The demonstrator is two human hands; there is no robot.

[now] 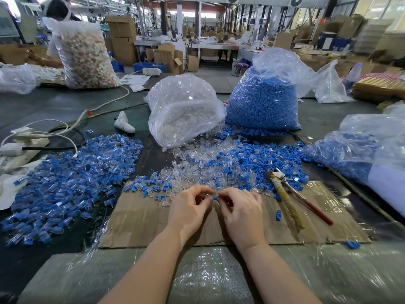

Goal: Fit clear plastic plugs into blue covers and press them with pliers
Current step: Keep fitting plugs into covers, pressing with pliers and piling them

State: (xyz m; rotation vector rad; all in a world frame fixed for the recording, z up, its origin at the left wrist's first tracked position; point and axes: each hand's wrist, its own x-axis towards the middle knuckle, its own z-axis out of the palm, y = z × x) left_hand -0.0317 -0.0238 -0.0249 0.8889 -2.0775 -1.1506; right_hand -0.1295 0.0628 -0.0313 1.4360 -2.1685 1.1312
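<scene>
Assembly well under way, far from complete. Large heap of joined pieces (72,176) on the left; loose clear plugs (197,159) and blue covers (258,156) spread ahead, with full bags of clear plugs (184,110) and blue covers (263,102) behind. Left hand (190,207) and right hand (241,207) meeting above the cardboard sheet (140,218), fingertips curled narrow, pinching one small blue cover (215,197) between them; clear plug in the pinch likely, not plainly visible. Pliers (291,200) idle just right of the right hand, pressing step judged pending.
</scene>
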